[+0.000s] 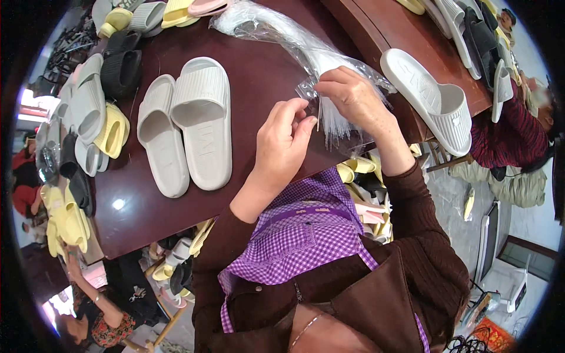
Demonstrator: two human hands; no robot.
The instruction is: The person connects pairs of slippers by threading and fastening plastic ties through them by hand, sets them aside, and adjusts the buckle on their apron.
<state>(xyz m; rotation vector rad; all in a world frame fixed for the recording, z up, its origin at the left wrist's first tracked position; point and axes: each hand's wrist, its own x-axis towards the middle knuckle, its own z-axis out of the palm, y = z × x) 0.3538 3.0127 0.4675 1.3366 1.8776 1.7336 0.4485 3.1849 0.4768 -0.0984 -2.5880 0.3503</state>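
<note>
- At the far left, a worker's arm (pixel 97 294) reaches up to yellow slippers (pixel 72 220) at the table's edge.
- Above those, grey slippers (pixel 89 115) are heaped with black and yellow ones; I can't read any marks there.
- Then a white pair (pixel 203 138) side by side on the dark red table (pixel 141 226), large moulded lettering on the insoles.
- The left hand (pixel 285 138) has its fingers curled, thumb and forefinger nearly meeting; I can't tell whether a strand is between them.
- Below it, the purple checked apron (pixel 294 235) bears small gold marks, too small to read.
- Clear strands (pixel 338 126) lie on the table ahead of the wearer, spilling from a clear bag (pixel 265 22).
- The right hand (pixel 360 103) lies over them, fingertips bunched at the plastic; what they grip, I can't tell.
- Right of it sits a single slipper (pixel 432 97), insole lettered too, with a small mark on its strap.
- Furthest right, a person in a striped top (pixel 506 135).
</note>
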